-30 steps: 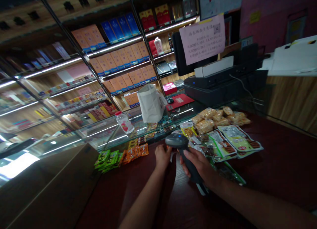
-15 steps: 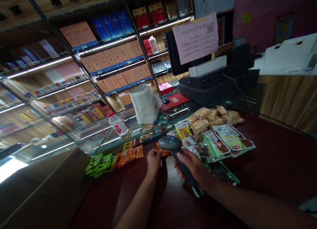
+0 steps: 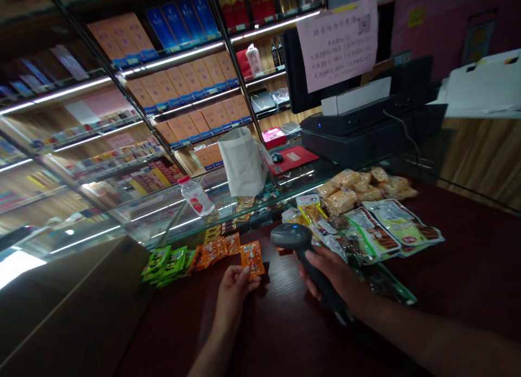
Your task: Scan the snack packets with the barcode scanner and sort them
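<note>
While the left hand (image 3: 233,290) pinches one orange sachet (image 3: 253,258), right of the orange pile (image 3: 212,252), the right hand (image 3: 336,274) grips one scanner (image 3: 291,234), partly hiding snack bags (image 3: 366,234). One bottle (image 3: 196,196) and one white bag (image 3: 243,162) stand far; one carton (image 3: 81,298), near left.

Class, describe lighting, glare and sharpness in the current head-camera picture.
Head view: dim, but strip lights glare and the far-left patch is blown out; same view: pale sheen on the dark tabletop, print on the orange packet in the left hand too soft to read.

On the dark-red table (image 3: 280,328) lie green packets (image 3: 169,264), orange packets (image 3: 215,251) and bagged snacks (image 3: 401,225).
</note>
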Tool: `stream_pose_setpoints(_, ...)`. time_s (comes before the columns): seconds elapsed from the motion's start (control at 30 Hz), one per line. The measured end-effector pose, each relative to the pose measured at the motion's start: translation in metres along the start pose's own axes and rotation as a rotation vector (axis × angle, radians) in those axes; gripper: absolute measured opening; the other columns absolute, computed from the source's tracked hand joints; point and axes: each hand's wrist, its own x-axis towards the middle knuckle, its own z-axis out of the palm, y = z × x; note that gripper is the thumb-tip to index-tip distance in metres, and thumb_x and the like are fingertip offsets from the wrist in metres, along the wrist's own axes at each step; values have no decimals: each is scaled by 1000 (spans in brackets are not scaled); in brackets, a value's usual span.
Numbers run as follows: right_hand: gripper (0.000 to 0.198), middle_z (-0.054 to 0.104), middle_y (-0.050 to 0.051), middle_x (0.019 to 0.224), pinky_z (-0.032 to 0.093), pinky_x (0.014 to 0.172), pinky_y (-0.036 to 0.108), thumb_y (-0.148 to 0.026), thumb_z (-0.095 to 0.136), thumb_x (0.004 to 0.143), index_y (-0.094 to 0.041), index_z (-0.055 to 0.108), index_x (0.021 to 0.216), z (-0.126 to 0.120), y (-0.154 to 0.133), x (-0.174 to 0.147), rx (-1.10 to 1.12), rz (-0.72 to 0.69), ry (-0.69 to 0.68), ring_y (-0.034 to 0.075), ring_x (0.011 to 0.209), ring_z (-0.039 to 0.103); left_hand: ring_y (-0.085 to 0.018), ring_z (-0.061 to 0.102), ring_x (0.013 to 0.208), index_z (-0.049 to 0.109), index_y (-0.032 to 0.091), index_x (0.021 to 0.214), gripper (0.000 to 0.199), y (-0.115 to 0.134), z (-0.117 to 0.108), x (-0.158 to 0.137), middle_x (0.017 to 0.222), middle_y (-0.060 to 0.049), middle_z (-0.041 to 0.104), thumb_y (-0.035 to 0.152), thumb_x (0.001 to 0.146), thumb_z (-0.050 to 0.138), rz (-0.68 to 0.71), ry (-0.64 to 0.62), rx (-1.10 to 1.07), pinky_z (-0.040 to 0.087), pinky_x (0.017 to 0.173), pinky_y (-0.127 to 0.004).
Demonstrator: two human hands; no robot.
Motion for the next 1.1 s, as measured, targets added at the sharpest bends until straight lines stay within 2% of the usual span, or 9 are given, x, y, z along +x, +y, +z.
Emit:
stream_pose_setpoints(0.2, 41, 66, -1, 70, 41, 37, 17, -58, 65, 85, -17, 61, 81, 2, 2, -4, -17, 46, 6, 8, 42, 54, -22, 76, 79, 50, 19, 77, 47, -3, 7, -9, 77, -4, 76, 38, 59, 89, 13, -26, -33, 61, 74, -29)
stream_pose_setpoints(0.33, 40, 66, 0, 73, 41, 37, 17, -56, 63, 88, -17, 61, 82, 1, 7, -7, -37, 61, -55, 7, 42, 55, -25, 76, 88, 50, 19, 76, 46, -4, 10, -13, 83, -5, 77, 42, 60, 87, 30, -35, 12, 61, 79, -33)
stream_pose_setpoints(0.7, 41, 65, 0, 72, 41, 38, 18, -58, 63, 88, -17, 62, 86, 3, 10, -10, -53, 74, -120, 8, 42, 54, -22, 76, 84, 51, 20, 75, 44, -9, 7, -10, 81, -2, 76, 41, 59, 86, 38, -44, 26, 60, 80, -32)
stream_pose_setpoints(0.9, 41, 59, -2, 56, 39, 38, 18, -56, 59, 91, -16, 63, 81, 2, 9, -10, -96, 53, -155, 9, 39, 51, -25, 75, 81, 55, 20, 76, 36, -8, 6, -7, 79, -6, 77, 42, 65, 82, 59, -37, 198, 59, 73, -34)
stream_pose_setpoints(1.1, 40, 63, 0, 69, 40, 38, 19, -56, 61, 90, -17, 63, 86, 1, 12, -10, -76, 59, -156, 8, 40, 53, -26, 75, 82, 56, 21, 76, 34, -7, 5, -7, 80, -6, 77, 43, 66, 80, 67, -21, 231, 58, 71, -34)
